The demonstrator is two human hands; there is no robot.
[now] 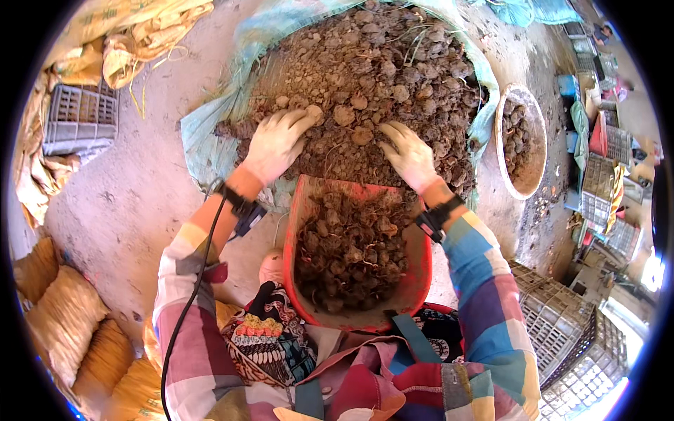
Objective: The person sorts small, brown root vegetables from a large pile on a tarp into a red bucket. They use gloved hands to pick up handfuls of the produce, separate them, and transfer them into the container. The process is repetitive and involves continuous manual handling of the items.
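A large heap of soil-covered brown tubers or bulbs (368, 68) lies on a pale blue-green woven sheet (208, 142). My left hand (281, 137), in a whitish glove, rests on the heap's near left part, its fingertips touching a round tan tuber (314, 113). Over the near right part is my right hand (406, 152), also gloved, fingers spread and slightly curled, with nothing seen in it. Between my forearms, close to my body, sits a red scoop-shaped plastic container (427, 263), partly filled with dark, rooty tubers (353, 252). Black bands with small devices are on both wrists.
To the right stands a round whitish tub (542, 158) holding more tubers. Plastic crates (558, 310) are stacked at lower right, with further crates and a person (603, 34) beyond. A grey crate (81, 116), orange sacks (68, 316) and yellow sacking (126, 52) are at left.
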